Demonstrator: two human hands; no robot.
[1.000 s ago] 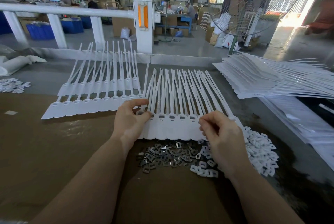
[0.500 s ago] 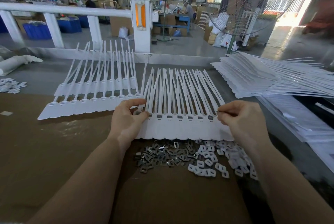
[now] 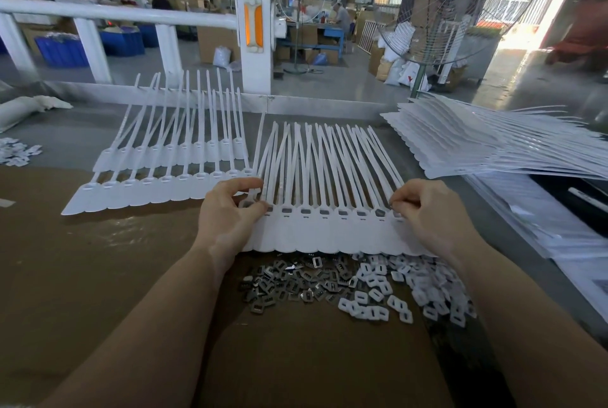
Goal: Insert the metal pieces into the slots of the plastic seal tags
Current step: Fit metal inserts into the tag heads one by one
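Observation:
A white strip of joined plastic seal tags (image 3: 332, 233) lies in front of me, straps fanning away. Several of its slots show dark metal pieces in them. My left hand (image 3: 227, 213) pinches the strip's left end, thumb and fingers around the leftmost tag head. My right hand (image 3: 424, 210) has its fingertips pinched together at the rightmost slot; whether a metal piece is between them is hidden. A pile of loose metal pieces (image 3: 292, 282) lies just below the strip, with a pile of white plastic caps (image 3: 408, 289) to its right.
Two more tag strips (image 3: 158, 190) lie to the left on the brown cardboard. A tall stack of tag strips (image 3: 477, 147) sits at the right. More white caps (image 3: 16, 154) lie far left. A white railing and a standing fan are beyond the table.
My right hand came up from the pile of pieces to the right end of the strip and now presses at the last slot. My left hand has stayed at the left end.

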